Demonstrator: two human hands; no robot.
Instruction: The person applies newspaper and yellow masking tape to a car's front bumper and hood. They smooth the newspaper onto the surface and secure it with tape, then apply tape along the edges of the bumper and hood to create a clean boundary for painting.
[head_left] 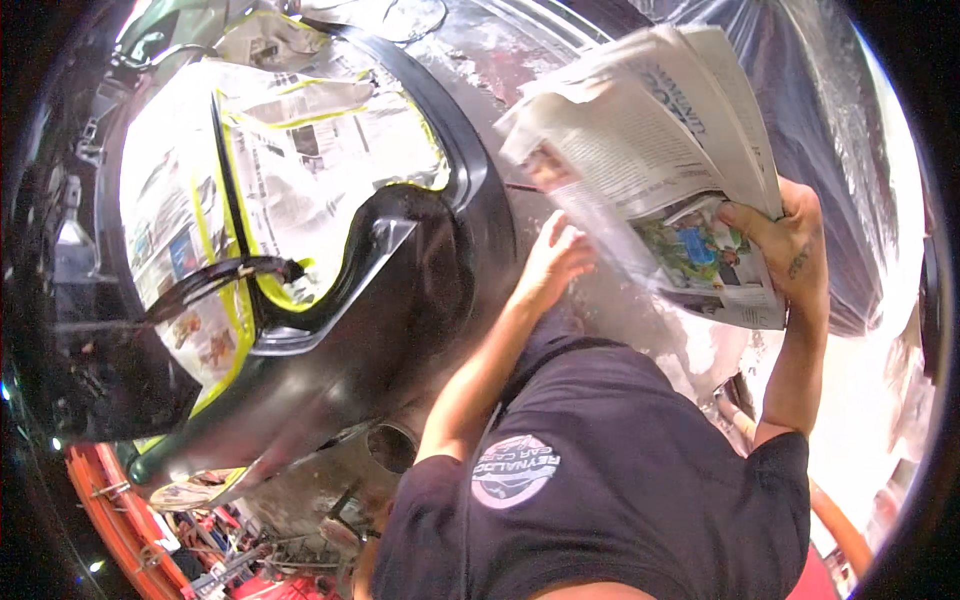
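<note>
My right hand (792, 240) grips a folded sheaf of newspaper (665, 170) by its right edge, thumb on the front page. The pages fan out toward the upper left, and a colour picture shows near the lower edge. Just below the paper's left side, my left hand (560, 262) is raised with its fingers loosely bent and apart, holding nothing that I can see. To the left stands a dark, glossy vehicle body (400, 290). Newspaper sheets (320, 150) cover its large openings, edged with yellow-green masking tape (205, 230).
Clear plastic sheeting (815, 130) hangs over a dark surface at the right. An orange-red metal frame (110, 510) and cluttered tools (235, 560) lie at the lower left. An orange hose or pipe (840, 525) runs at the lower right. The grey floor (620, 300) is stained white.
</note>
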